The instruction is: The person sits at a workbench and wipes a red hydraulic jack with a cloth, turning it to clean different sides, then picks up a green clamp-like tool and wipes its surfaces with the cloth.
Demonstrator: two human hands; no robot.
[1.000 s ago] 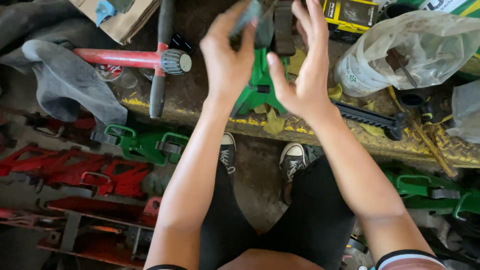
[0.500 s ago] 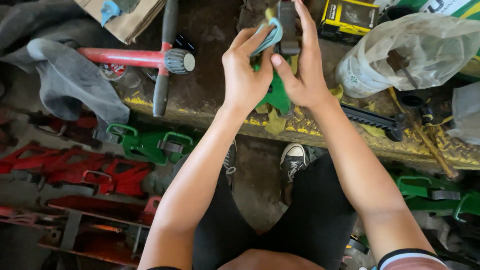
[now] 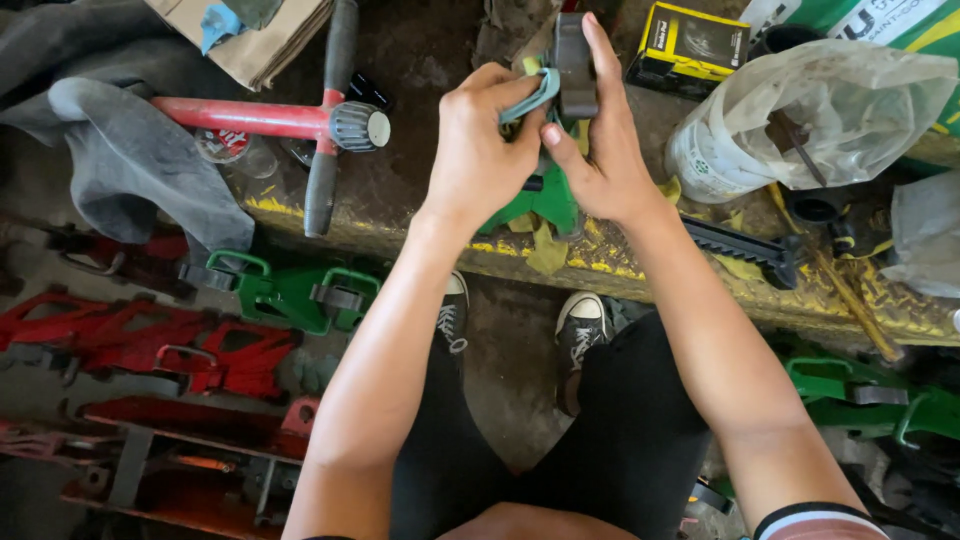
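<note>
Two hands [image 3: 490,150] [image 3: 605,165], two sneakers [image 3: 452,315] [image 3: 580,325], one yellow-and-black box [image 3: 690,45], one clear plastic bag [image 3: 800,115], one red-handled tool [image 3: 270,118].

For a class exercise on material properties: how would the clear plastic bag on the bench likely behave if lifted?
The plastic bag looks crumpled and thin, so probably floppy. A dark tool-like shape shows inside, so it may sag unevenly. Its glossy film could be slippery.

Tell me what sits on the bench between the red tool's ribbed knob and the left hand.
In the head view, nothing sits there: only bare, grimy bench top lies between the ribbed knob of the red tool and the left hand.
</note>
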